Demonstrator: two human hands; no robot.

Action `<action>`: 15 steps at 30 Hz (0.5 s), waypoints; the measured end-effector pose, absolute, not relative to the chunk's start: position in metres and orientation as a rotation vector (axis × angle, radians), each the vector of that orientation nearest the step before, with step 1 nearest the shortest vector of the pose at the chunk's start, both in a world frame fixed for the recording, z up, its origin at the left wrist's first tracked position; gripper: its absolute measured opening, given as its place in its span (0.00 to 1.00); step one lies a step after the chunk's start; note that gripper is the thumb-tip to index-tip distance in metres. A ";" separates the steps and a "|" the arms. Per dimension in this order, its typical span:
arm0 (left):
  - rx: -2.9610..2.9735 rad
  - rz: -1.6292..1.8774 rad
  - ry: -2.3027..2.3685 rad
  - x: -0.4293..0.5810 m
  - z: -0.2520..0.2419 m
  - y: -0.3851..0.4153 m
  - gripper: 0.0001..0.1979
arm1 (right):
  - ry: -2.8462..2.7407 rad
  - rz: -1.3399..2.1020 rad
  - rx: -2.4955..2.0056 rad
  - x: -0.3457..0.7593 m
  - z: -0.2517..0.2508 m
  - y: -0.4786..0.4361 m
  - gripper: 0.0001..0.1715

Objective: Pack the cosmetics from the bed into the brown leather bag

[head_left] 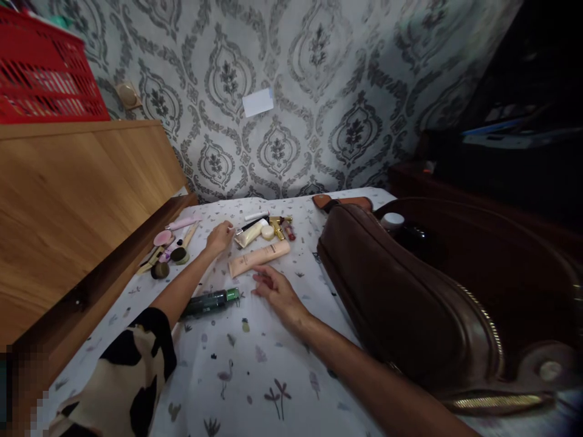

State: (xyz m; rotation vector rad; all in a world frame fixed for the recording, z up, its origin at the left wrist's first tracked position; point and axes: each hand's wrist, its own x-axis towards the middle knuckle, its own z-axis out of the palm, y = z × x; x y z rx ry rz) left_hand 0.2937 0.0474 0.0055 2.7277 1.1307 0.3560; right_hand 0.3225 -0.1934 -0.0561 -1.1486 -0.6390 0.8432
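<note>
My left hand (220, 238) is just left of a cluster of cosmetics, its fingers drawn together; anything between them is too small to make out. Beside its fingertips lies a cream-coloured tube (251, 234), with a dark slim pencil (248, 226) behind it. My right hand (277, 294) holds nothing, fingers apart and slightly bent, near the lower side of a peach tube (259, 257). Around the tubes are a small round jar (268, 232), gold-coloured tubes (277, 229) and a reddish lip-gloss tube (289, 230). A dark green bottle (207, 303) lies partly behind my left forearm.
Makeup brushes (160, 269) and a pink round compact (163, 238) lie at the left. An open brown leather bag (387, 285) fills the right side, with a white-lidded jar (392, 221) at its opening. A wooden panel (86, 182) borders the left, under a red basket (50, 73).
</note>
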 end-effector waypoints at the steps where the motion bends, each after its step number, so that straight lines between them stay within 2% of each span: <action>1: 2.737 0.348 1.114 0.293 0.006 0.047 0.14 | -0.644 0.839 -1.156 0.323 -0.057 -0.193 0.25; 8: 2.792 0.227 0.945 0.274 0.020 0.041 0.18 | -0.648 0.842 -1.158 0.324 -0.058 -0.190 0.23; 15: 2.850 0.107 0.881 0.181 0.019 -0.010 0.31 | -0.689 0.826 -1.172 0.324 -0.056 -0.193 0.21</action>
